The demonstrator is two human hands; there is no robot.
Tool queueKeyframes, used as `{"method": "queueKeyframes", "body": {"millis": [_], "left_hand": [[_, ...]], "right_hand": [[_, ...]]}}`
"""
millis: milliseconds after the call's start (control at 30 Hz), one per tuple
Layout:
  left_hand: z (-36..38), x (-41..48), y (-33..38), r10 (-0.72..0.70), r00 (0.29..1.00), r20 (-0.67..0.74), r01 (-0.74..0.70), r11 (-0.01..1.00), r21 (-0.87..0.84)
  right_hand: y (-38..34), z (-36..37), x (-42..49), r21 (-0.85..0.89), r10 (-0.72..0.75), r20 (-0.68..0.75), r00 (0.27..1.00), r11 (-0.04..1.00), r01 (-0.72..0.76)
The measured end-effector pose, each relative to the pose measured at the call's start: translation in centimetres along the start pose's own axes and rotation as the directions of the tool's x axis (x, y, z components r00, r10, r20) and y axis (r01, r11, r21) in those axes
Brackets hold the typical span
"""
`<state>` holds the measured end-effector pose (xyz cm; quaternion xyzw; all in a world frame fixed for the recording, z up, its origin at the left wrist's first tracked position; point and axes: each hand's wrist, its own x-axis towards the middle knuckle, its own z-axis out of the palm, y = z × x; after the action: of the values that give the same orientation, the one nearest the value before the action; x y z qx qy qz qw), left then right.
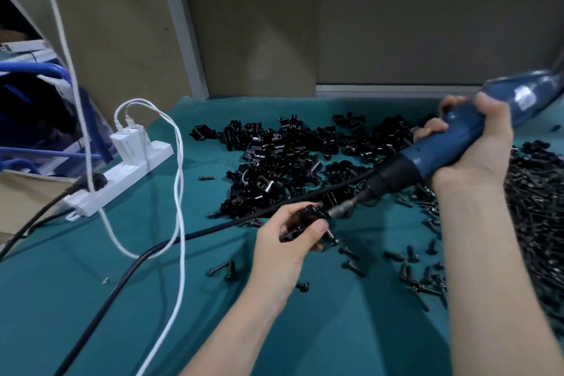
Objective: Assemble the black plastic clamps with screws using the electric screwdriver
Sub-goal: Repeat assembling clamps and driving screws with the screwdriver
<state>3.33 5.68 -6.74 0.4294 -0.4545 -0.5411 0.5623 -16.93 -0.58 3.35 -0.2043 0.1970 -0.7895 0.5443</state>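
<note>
My left hand (285, 239) pinches a black plastic clamp (300, 221) just above the green cloth, in the middle of the view. My right hand (476, 143) grips the blue electric screwdriver (442, 149), which slants down to the left. Its metal bit (341, 207) meets the clamp at the screw head. A heap of black clamps (283, 162) lies behind the hands. A big pile of black screws (537, 207) fills the right side, with loose screws (412, 256) scattered near my right forearm.
A white power strip (122, 174) with chargers sits at the left, white cables (180, 192) looping from it. A black cord (128, 272) crosses the green cloth (91, 299) diagonally. Brown partition walls (250, 27) stand behind. Blue items lie at the far left.
</note>
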Motion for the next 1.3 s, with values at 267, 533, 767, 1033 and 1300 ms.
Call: {"method": "queueKeyframes", "body": {"millis": [267, 533, 767, 1033, 1300], "left_hand": [[0.0, -0.3, 0.9, -0.06, 0.996, 0.073, 0.073, 0.98, -0.185], [-0.3, -0.1, 0.8, -0.06, 0.991, 0.118, 0.077, 0.985, -0.152], [-0.5, 0.1, 0.9, -0.063, 0.992, 0.108, 0.081, 0.982, -0.171], [-0.6, 0.1, 0.6, -0.059, 0.991, 0.118, 0.071, 0.993, -0.096], [-0.6, 0.1, 0.2, -0.034, 0.995, 0.098, 0.029, 0.998, 0.054]], "right_hand": [[1.0, -1.4, 0.7, 0.14, -0.014, -0.146, 0.989, 0.99, 0.035], [1.4, -2.0, 1.0, 0.125, -0.052, -0.114, 0.992, 0.99, 0.066], [1.9, -1.7, 1.0, 0.162, -0.003, -0.128, 0.992, 0.986, 0.024], [2.0, -1.8, 1.1, 0.155, -0.007, -0.135, 0.991, 0.988, 0.028], [2.1, -1.8, 1.1, 0.14, 0.009, -0.145, 0.989, 0.99, 0.011]]}}
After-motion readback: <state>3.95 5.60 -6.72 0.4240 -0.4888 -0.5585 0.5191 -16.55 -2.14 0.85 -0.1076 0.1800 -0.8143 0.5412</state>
